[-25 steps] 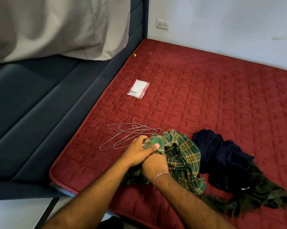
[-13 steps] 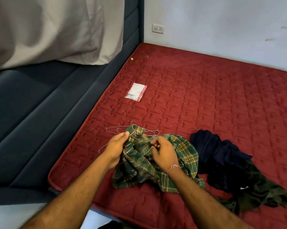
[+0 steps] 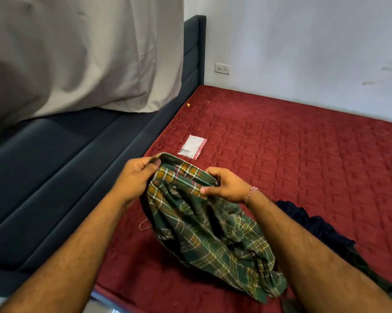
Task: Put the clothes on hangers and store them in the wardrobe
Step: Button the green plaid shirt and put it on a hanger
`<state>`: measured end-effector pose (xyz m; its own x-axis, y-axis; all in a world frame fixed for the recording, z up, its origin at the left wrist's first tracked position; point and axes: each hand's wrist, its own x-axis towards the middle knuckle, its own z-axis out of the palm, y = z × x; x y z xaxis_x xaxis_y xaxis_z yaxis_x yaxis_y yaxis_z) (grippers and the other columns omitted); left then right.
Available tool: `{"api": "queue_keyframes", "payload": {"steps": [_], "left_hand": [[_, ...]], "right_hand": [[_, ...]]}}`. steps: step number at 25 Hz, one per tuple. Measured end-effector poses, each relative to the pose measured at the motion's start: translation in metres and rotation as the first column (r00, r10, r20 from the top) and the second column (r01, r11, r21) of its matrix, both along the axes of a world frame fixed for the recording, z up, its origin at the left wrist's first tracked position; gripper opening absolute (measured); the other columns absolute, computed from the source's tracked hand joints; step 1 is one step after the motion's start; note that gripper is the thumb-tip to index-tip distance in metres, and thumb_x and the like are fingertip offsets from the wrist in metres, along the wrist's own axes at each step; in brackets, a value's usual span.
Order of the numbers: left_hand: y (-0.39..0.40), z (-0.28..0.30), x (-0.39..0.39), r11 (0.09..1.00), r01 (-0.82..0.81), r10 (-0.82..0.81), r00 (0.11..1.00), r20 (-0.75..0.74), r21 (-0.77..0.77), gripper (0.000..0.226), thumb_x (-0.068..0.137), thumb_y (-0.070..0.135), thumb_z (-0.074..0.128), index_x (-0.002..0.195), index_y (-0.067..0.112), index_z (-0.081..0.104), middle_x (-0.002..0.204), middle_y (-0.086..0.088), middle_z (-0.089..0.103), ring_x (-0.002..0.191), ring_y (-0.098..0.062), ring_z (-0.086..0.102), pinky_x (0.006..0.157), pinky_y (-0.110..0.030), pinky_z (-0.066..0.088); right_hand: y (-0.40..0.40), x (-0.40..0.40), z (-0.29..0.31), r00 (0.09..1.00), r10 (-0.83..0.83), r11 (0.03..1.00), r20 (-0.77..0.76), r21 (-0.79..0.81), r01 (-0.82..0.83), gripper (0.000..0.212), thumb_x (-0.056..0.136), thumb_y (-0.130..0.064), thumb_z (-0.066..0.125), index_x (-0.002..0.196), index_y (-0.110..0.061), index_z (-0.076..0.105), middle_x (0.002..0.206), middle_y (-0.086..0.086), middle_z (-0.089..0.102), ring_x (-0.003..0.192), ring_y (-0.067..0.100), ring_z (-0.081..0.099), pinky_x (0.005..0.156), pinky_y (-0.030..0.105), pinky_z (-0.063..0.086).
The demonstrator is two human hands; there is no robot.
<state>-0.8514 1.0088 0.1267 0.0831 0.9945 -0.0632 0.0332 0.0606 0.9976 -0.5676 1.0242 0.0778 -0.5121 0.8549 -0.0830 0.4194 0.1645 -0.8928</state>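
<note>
left hand (image 3: 135, 177) – fingers pinch plaid shirt (image 3: 204, 227) | right hand (image 3: 226, 187) – fingers pinch it

I see a red quilted mattress (image 3: 303, 154) filling a corner, against a pale wall (image 3: 303, 41) bearing a white switch plate (image 3: 222, 68). On my left, a dark blue padded headboard (image 3: 55, 177) stands under draped grey cloth (image 3: 77, 53).

The green checked shirt (image 3: 204, 227) is covering most of the wire hangers (image 3: 143, 225); only one small loop is peeking out at its 9 o'clock side. The dark clothes (image 3: 321, 224) at 4 o'clock are hiding behind the right arm and running off the picture's edge. The small packet (image 3: 192, 147) at 12 o'clock is looking too tiny to read.
</note>
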Motion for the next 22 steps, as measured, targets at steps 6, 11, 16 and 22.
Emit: {"api": "queue_keyframes", "payload": {"steps": [6, 11, 16, 22], "left_hand": [[0.053, 0.012, -0.027, 0.959, -0.271, 0.281, 0.945, -0.169, 0.080, 0.018, 0.098, 0.021, 0.067, 0.084, 0.014, 0.074, 0.083, -0.011, 0.075, 0.078, -0.030, 0.071, 0.076, -0.040, 0.058], [0.023, -0.020, 0.031, 0.960, -0.114, 0.017, 0.934, -0.358, -0.254, 0.039, 0.097, 0.051, 0.056, 0.086, 0.016, 0.071, 0.086, -0.011, 0.072, 0.072, -0.028, 0.067, 0.061, -0.034, 0.055], [-0.003, -0.052, 0.091, 0.790, 0.155, -0.029, 0.976, 0.217, -0.593, 0.020, 0.099, 0.007, 0.051, 0.097, 0.004, 0.071, 0.073, -0.015, 0.068, 0.054, -0.021, 0.063, 0.048, -0.028, 0.054], [0.012, -0.024, 0.069, 0.889, 0.396, -0.408, 0.913, -0.006, -0.230, 0.031, 0.093, -0.013, 0.046, 0.104, 0.005, 0.069, 0.087, -0.009, 0.067, 0.073, -0.016, 0.061, 0.069, -0.028, 0.053]], "right_hand": [[0.012, 0.052, 0.026, 0.983, -0.096, 0.988, 0.159, -0.103, 0.113, 0.003, 0.096, -0.018, 0.071, 0.096, -0.021, 0.073, 0.083, -0.002, 0.074, 0.075, 0.015, 0.068, 0.075, 0.035, 0.053], [-0.005, 0.007, 0.027, 0.958, -0.285, 0.952, -0.041, -0.127, 0.278, 0.017, 0.094, 0.003, 0.060, 0.099, -0.008, 0.071, 0.080, 0.016, 0.071, 0.072, 0.027, 0.063, 0.073, 0.047, 0.052], [-0.046, -0.037, 0.008, 1.000, 0.018, 0.976, 0.011, -0.216, -0.016, 0.028, 0.093, -0.002, 0.064, 0.119, -0.013, 0.061, 0.092, 0.014, 0.074, 0.074, 0.030, 0.066, 0.068, 0.036, 0.053], [-0.028, 0.011, 0.005, 0.921, -0.334, 0.913, 0.200, 0.310, 0.264, 0.056, 0.089, -0.020, 0.070, 0.137, -0.040, 0.050, 0.118, -0.007, 0.065, 0.101, 0.011, 0.060, 0.090, 0.038, 0.050]]}}
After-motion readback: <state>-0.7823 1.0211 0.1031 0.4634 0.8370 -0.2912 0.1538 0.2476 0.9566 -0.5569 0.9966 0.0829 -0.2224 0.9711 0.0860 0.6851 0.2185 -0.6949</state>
